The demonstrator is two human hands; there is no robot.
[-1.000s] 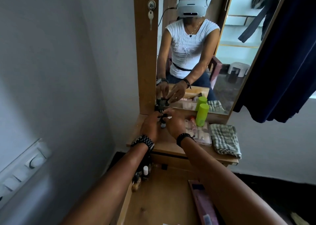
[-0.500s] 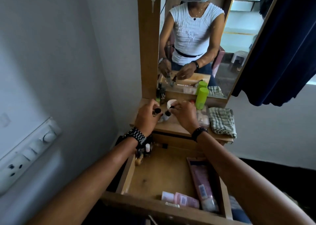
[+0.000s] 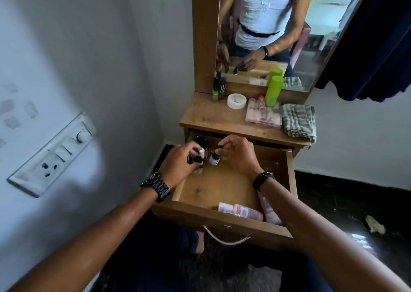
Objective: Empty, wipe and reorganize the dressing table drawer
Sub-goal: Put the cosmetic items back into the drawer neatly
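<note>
The wooden drawer [image 3: 224,186] of the dressing table stands pulled open below the tabletop [image 3: 213,116]. Both hands are over its far left corner. My left hand [image 3: 178,165] is closed around a small dark-capped bottle [image 3: 196,159] among other small bottles there. My right hand [image 3: 238,154] pinches a small bottle with a dark cap [image 3: 214,158] just beside it. Pink tubes and packets [image 3: 242,211] lie along the drawer's near right side. A folded checked cloth [image 3: 299,121] rests on the tabletop's right end.
On the tabletop stand a green bottle [image 3: 274,90], a white round jar [image 3: 236,100], a clear pouch of small items [image 3: 263,114] and dark bottles [image 3: 219,88] by the mirror [image 3: 266,36]. A switch panel [image 3: 53,154] is on the left wall. Dark fabric [image 3: 375,42] hangs at right.
Both hands came down from the tabletop by the mirror into the drawer's far left corner, each carrying a small bottle. The view tilted down onto the open drawer.
</note>
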